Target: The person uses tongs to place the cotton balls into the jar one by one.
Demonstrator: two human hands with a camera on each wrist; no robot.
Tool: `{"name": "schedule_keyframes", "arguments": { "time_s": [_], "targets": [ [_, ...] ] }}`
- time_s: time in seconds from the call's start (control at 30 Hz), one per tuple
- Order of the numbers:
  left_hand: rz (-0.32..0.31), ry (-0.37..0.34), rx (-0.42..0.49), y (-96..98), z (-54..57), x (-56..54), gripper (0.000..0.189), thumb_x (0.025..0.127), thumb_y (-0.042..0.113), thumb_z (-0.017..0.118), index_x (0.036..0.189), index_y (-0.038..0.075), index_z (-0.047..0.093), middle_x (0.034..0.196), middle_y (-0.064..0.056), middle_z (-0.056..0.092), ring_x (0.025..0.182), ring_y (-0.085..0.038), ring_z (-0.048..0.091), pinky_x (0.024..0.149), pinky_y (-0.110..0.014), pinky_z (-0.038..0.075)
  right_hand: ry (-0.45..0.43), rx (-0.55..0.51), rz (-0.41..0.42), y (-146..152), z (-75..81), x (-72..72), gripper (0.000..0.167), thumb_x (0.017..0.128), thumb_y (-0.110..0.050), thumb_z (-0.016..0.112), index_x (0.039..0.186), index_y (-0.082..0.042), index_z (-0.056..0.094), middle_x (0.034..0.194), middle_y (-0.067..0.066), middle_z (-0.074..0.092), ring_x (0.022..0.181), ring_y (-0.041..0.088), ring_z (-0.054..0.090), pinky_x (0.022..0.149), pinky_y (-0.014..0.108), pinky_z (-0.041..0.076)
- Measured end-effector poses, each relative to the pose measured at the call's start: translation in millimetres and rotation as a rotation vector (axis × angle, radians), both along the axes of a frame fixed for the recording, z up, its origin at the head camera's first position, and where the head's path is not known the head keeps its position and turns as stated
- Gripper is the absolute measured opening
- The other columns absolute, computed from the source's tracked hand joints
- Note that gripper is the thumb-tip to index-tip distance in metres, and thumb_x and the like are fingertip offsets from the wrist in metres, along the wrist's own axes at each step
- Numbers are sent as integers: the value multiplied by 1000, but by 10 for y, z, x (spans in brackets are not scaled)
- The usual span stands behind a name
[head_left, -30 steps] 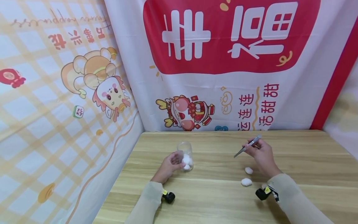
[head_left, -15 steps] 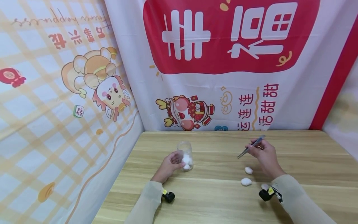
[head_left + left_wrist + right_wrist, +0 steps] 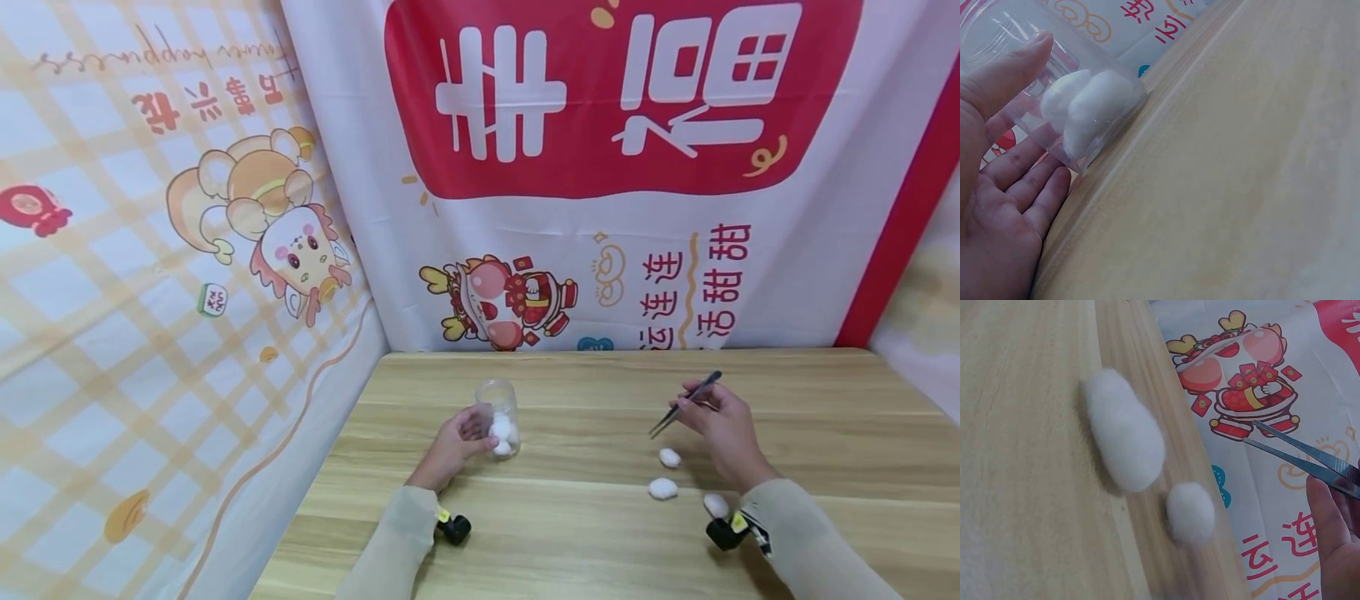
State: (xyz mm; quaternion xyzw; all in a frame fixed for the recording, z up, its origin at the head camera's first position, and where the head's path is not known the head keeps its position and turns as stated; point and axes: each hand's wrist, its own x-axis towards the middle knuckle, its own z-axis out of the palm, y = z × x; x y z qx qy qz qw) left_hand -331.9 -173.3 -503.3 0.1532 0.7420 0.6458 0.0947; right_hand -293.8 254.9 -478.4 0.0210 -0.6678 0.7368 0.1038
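Observation:
A clear jar (image 3: 497,392) stands upright on the wooden table, with white cotton balls (image 3: 1094,109) at its bottom. My left hand (image 3: 453,447) holds the jar from its left side, the thumb (image 3: 1013,72) lying along the wall and the other fingers partly behind it. My right hand (image 3: 729,437) pinches steel tweezers (image 3: 686,404), tips apart and nothing between them. Below the tips, a cotton ball (image 3: 670,457) lies on the table, apart from them. Two more, a nearer cotton ball (image 3: 663,488) and one cotton ball (image 3: 716,505) beside the right wrist, also lie there.
The wooden table (image 3: 570,533) reaches back to a white and red printed cloth (image 3: 585,217). At the left hangs a checked cloth (image 3: 225,333). A small black camera sits on each wrist, the left camera (image 3: 454,528) and the right camera (image 3: 724,533).
My right hand has moved to the right and a little nearer with the tweezers. The cotton ball beside its wrist now shows more fully. The left hand and jar have stayed in place.

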Motion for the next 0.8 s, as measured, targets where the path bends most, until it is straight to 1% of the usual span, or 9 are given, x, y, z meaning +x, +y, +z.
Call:
{"name": "schedule_keyframes", "arguments": {
  "time_s": [0.1, 0.17, 0.37, 0.6, 0.77, 0.8],
  "targets": [
    [-6, -1, 2, 4, -6, -3, 62, 85, 10, 76, 140, 5, 48, 138, -14, 53, 128, -28, 47, 107, -39, 39, 21, -63, 1, 12, -24, 24, 24, 93, -3, 64, 115, 0, 55, 98, 4, 64, 92, 12, 68, 82, 26, 55],
    [-7, 0, -1, 3, -8, -3, 62, 86, 10, 76, 141, 5, 48, 138, -14, 52, 129, -29, 47, 107, -40, 38, 17, -65, -7, 22, -33, 40, 22, 93, -2, 64, 114, -2, 57, 96, 1, 65, 91, 12, 68, 82, 26, 55],
    [-12, -6, 10, 3, -3, -2, 63, 86, 9, 76, 141, 4, 47, 138, -14, 52, 129, -29, 47, 108, -41, 38, -26, 4, -47, 52, -60, 69, 22, 95, -5, 63, 116, -3, 56, 98, 0, 63, 91, 9, 68, 81, 25, 55],
    [-6, -4, 21, 14, 8, 8, 61, 85, 8, 76, 140, 4, 49, 137, -14, 54, 128, -29, 47, 107, -39, 39, -32, 82, -55, 95, -116, 71, 26, 96, -11, 63, 119, -4, 55, 105, 3, 60, 92, 8, 67, 82, 26, 55],
    [-4, -1, 9, 11, -14, -11, 62, 85, 10, 76, 140, 3, 48, 137, -15, 54, 128, -30, 48, 106, -39, 40, -38, 102, -59, 137, -155, 69, 27, 96, -13, 63, 120, -4, 55, 107, 4, 59, 95, 11, 67, 82, 26, 55],
    [-4, -1, 6, 8, -41, -33, 63, 85, 10, 77, 140, 3, 48, 137, -15, 53, 128, -30, 48, 106, -39, 40, -41, 99, -58, 146, -158, 71, 27, 96, -13, 63, 120, -4, 55, 107, 5, 59, 95, 12, 67, 82, 26, 55]
  ]
}}
